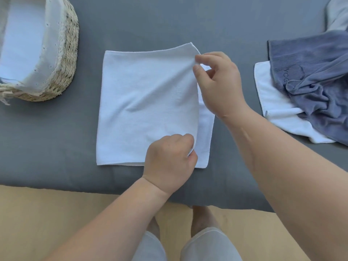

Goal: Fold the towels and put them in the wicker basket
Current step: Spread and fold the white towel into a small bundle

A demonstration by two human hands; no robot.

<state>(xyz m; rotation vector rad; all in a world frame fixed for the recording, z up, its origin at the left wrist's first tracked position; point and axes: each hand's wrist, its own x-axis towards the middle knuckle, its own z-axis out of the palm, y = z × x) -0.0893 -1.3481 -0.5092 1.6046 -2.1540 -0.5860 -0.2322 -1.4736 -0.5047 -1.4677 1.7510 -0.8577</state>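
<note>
Just right of the wicker basket [62, 53], the half-folded white towel [141, 102] lies flat on the grey worktop [169, 25]. The right hand [220, 83] pinches its top layer's far corner and the left hand [169, 162] pinches the near one. The held edge runs away from the person, and the lower layer peeks out beyond it, away from the basket. Squaring up likely means drawing that way.

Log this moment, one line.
step: folding towel | left hand: pinches near edge | right hand: pinches far corner | basket: left of towel
</note>
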